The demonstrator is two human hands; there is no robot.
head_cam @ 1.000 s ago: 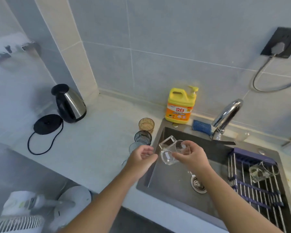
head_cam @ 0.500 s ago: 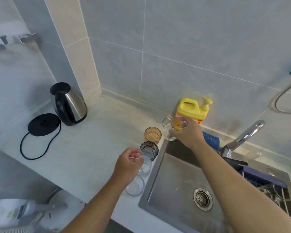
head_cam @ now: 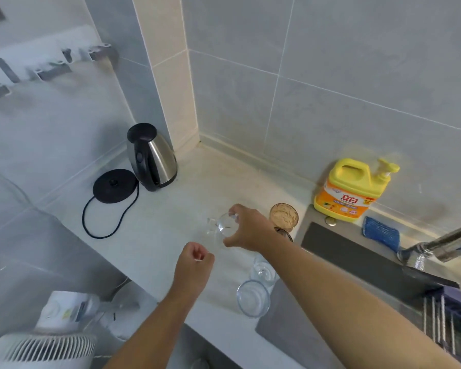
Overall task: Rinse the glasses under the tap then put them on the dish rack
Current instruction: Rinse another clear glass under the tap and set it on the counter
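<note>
over the counter (head_cam: 168, 222), clear handled glass (head_cam: 223, 226)

A clear handled mug (head_cam: 222, 226) tilts in the right hand (head_cam: 248, 230) over the bench (head_cam: 171, 222); an amber tumbler (head_cam: 284, 215) and two clear glasses (head_cam: 253, 298) stand upright on it.

Steel kettle (head_cam: 152, 158) beside its black base (head_cam: 115, 185), yellow detergent bottle (head_cam: 349, 193), blue sponge (head_cam: 381, 233), white fan (head_cam: 45, 350)

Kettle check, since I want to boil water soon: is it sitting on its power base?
No, the electric kettle stands on the counter beside its round black base, not on it.
</note>
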